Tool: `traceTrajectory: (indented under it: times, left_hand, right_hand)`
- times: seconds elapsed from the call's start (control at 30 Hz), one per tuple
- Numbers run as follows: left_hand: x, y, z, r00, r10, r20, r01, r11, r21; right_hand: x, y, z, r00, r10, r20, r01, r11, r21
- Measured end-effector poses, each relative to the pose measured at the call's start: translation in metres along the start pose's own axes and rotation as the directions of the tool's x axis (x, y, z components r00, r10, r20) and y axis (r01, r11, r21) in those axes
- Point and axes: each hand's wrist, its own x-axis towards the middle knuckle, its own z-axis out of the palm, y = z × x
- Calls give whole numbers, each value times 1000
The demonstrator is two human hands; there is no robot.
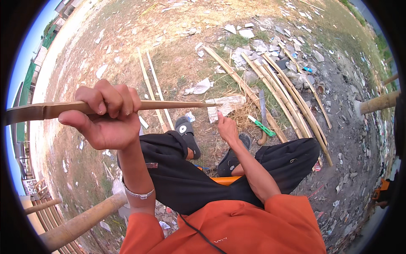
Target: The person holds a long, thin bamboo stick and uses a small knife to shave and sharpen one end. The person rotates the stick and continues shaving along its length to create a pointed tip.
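My left hand is raised close to the camera, its fingers wrapped round a long thin bamboo strip that runs level from the far left to a point near the middle. My right hand hangs low between my knees, its fingers reaching toward the ground near dry grass and a torn piece of paper; it holds nothing that I can see. A green-handled tool and a long machete-like blade lie just right of that hand. I sit in black trousers and an orange shirt, with black sandals on my feet.
Several long bamboo poles lie in a bundle to the right. Two thin bamboo slats lie on the dirt behind my left hand. Thick bamboo posts stand at lower left and at right. Rubble and litter cover the ground.
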Motion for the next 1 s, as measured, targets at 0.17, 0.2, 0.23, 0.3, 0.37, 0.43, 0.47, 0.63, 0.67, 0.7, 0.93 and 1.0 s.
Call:
traceTrajectory:
  times: [0.17,0.2,0.23,0.3,0.37,0.43,0.47,0.63,0.67,0.7,0.93,1.0]
  left_hand:
    - [0,-2,6,999,-12,49,13,1000,-19]
    - [0,-3,7,999,-5,35,5,1000,-10]
    - [0,-2,6,1000,2,21,-2,1000,0]
    - [0,-1,2,1000,4,14,-4,1000,25]
    - [-1,0,0,1000,2,17,-2,999,33]
    - [-5,-1,0,1000,-9,10,9,1000,13]
    - [-4,0,0,1000,-10,13,10,1000,8]
    - [-1,3,-3,1000,-19,6,19,999,40]
    - [0,-1,-1,999,-13,34,13,1000,14]
    - [0,-1,-1,999,-15,51,15,1000,7]
    - [2,0,-2,994,-41,97,40,999,5]
    - [4,2,-3,995,-44,93,43,999,11]
  right_hand:
    - [1,-4,6,1000,-2,-16,3,1000,22]
    - [10,5,14,997,10,-82,-7,999,39]
    - [18,18,16,997,27,-76,-26,1000,9]
    - [25,20,15,997,58,-46,-59,997,-38]
    - [28,26,16,995,91,-26,-92,996,-12]
    - [29,34,21,991,129,-27,-130,991,-28]
    - [33,34,23,991,134,-19,-135,989,-53]
    - [40,40,27,991,133,-16,-133,985,-110]
    - [49,56,29,975,223,16,-217,961,-172]
    - [52,69,35,973,231,-6,-228,956,-186]
    - [53,85,50,953,291,83,-282,954,-104]
    - [66,100,53,925,379,32,-366,909,-200]
